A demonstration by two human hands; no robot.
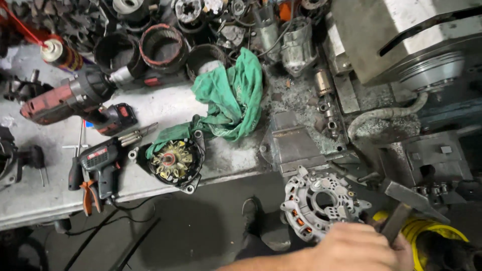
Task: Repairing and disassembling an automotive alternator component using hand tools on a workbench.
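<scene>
Right, down in the lower right of the frame: left hand [351,248], back to the camera, grip closed on the lower edge of the alternator end housing [321,203]. Fingers tucked underneath, out of sight, but nothing else under that casting. Held out in the air, off the bench [40,200], just below the grey vise [296,145], with bare floor beneath.

Further right, only a sliver of the right hand [404,246], seemingly wrapped around the wooden handle of the hammer [401,208]. Steel head up and just beside the housing's right rim.

Plenty to go wrong from here, by the look of it:

- Hammer and fingers sharing the same edge of the casting. One glancing blow, and straight onto the knuckles.
- No solid backing behind the housing. Any strike likely to twist it out of a one-handed hold and drop it, with a dark shoe [251,216] almost directly beneath.
- Thin cast ribs and mounting lugs all round the rim. Easy to crack or chip with steel on aluminium.
- Copper-coloured parts exposed at the housing's lower left. Easy to nick if the head wanders.

Further up, another worry: the black alternator body [173,160] right at the bench's front edge, partly under the green rag [231,95]. One snag on that cloth could tip it over the side. Red cordless driver [75,98] at upper left well apart from the action.
</scene>
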